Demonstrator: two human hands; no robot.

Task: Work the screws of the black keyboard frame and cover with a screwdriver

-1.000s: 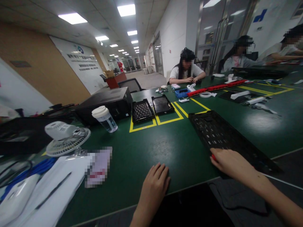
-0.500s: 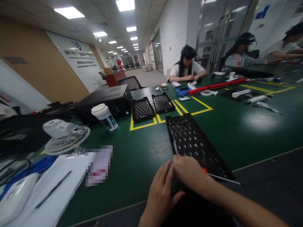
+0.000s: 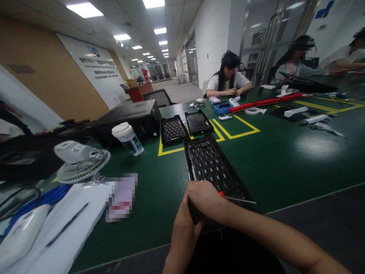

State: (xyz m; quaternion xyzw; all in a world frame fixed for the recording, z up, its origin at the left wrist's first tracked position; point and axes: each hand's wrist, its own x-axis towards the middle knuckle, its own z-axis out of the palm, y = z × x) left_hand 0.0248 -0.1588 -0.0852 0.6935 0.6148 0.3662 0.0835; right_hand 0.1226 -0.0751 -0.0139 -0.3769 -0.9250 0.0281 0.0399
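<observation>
The near end of the black keyboard frame is clamped by both hands' fingers and should be kept flat on the table.

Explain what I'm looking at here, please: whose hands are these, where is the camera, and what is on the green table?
The camera sits on a person's head and looks forward and down, so the two bare arms at the bottom are that person's own. The left hand and right hand meet at the near end of a long black keyboard frame lying on the green table. The right hand also holds a thin tool with a red handle. To the left lie a small white fan, a lidded cup and papers. Beyond are two small black trays. Other people sit further along the table.
</observation>
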